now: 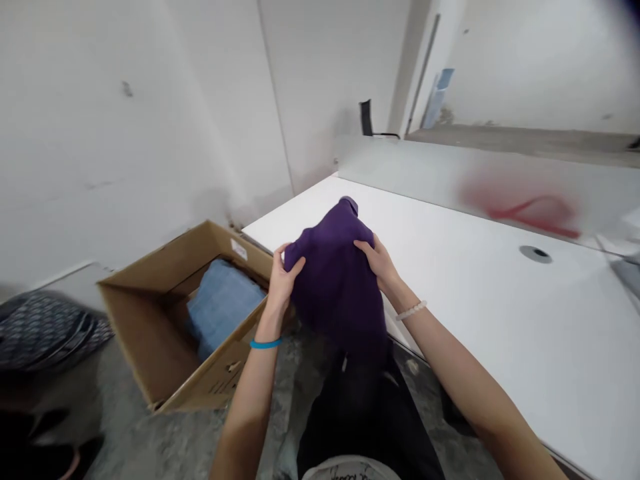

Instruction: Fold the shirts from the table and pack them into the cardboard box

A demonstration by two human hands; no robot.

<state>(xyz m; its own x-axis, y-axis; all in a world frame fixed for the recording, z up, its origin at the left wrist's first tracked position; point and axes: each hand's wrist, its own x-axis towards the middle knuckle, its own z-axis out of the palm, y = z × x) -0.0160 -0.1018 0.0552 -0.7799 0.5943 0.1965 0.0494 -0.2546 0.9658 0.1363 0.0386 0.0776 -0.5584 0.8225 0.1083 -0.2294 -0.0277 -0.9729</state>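
Note:
A dark purple garment (335,273) hangs between my two hands, its far end over the near edge of the white table and its lower part draping toward my legs. My left hand (283,277) pinches its left side, thumb on top. On the opposite side my right hand (379,263) grips the cloth, also with the thumb on top. At the garment's far tip a small collar-like band (350,203) shows. What kind of garment it is, I cannot tell.
To the left, an open cardboard box (150,313) holds folded light-blue denim (223,303). The white table (475,293) runs rightward to a frosted divider (410,180), with a cable grommet (535,254) in its top. A dark patterned bag (45,330) lies at far left.

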